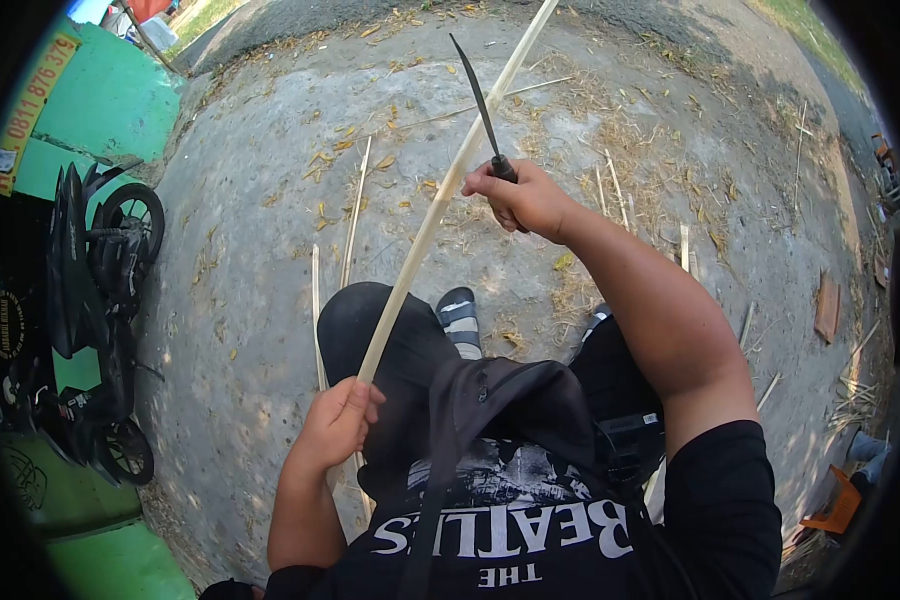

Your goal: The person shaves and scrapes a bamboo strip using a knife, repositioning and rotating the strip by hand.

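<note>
My left hand (338, 424) is closed around the near end of a long pale bamboo strip (420, 240), above my left knee. The strip slants away to the upper right and runs out of the top of the view. In my right hand (528, 200) is a knife (478, 100) with a dark, slightly curved blade and a black handle. The blade points forward and crosses the strip; whether it touches the strip I cannot tell. My right fingers are wrapped round the handle, close beside the strip.
Several thin strips, among them one strip (356, 210), lie on the concrete ground (240, 300) with dry leaves and shavings. A motorcycle (100, 320) stands at left by a green wall (120, 90). At right are a brown block (827, 308) and an orange object (833, 505) near another person's foot.
</note>
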`<state>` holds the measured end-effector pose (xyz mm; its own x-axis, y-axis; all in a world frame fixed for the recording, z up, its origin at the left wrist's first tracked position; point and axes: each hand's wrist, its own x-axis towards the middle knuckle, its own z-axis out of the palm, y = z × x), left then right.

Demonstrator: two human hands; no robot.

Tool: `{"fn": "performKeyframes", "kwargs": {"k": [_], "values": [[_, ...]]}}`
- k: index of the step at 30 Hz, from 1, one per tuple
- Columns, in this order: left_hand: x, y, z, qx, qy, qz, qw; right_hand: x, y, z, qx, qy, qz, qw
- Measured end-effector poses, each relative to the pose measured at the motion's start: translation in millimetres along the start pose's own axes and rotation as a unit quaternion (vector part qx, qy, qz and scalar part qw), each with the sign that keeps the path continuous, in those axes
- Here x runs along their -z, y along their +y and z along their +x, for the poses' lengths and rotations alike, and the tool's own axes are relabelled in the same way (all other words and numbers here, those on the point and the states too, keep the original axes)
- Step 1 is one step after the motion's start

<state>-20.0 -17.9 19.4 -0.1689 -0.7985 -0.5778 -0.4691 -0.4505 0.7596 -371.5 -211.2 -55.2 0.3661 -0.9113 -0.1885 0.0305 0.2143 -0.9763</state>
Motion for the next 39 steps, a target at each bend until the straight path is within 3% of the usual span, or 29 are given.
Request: {"fn": "performKeyframes", "kwargs": {"k": [2,6,8,11,14,18,19,21,23,26,28,31,36,39], "values": [[-1,1,7,-0.023,0.004,0.038,0.999,-6,-2,-3,-0.008,0.015,0.116,0.993],[-12,14,7,-0.013,0.001,0.073,0.997,-9,3,-5,-0.001,0.033,0.027,0.999],[-19,17,-1,0.006,0.008,0.08,0.997,-10,5,-4,-0.006,0.047,0.083,0.995],[-15,-3,-14,-0.063,0.068,0.065,0.994,-11,12,3,0.018,0.072,0.145,0.987],[4,-9,-47,-0.04,0.111,0.196,0.973,-9,14,8,0.028,0.078,0.174,0.981],[15,-51,-80,0.041,0.069,0.251,0.965,-10,19,12,0.0,0.077,0.144,0.987],[9,-62,-87,0.013,0.086,0.255,0.963,-10,19,12,-0.002,0.082,0.129,0.988],[0,-107,-98,0.058,0.071,0.208,0.974,-10,21,13,-0.005,0.089,0.071,0.994],[-12,-108,-102,0.116,0.049,0.142,0.982,-10,20,11,-0.012,0.084,0.007,0.996],[-22,-127,-103,0.013,0.099,0.168,0.981,-9,13,5,0.004,0.069,-0.119,0.991],[-24,-120,-100,0.021,0.117,0.18,0.976,-10,10,0,0.048,0.067,-0.231,0.969],[-23,-113,-91,-0.005,0.14,0.141,0.98,-17,-12,-15,0.025,-0.017,-0.345,0.938],[-22,-104,-71,-0.007,0.123,0.107,0.987,-29,-6,-22,0.027,-0.122,-0.534,0.836],[-24,-100,-66,0.019,0.121,0.082,0.989,-17,2,-14,-0.016,-0.092,-0.527,0.844]]}}
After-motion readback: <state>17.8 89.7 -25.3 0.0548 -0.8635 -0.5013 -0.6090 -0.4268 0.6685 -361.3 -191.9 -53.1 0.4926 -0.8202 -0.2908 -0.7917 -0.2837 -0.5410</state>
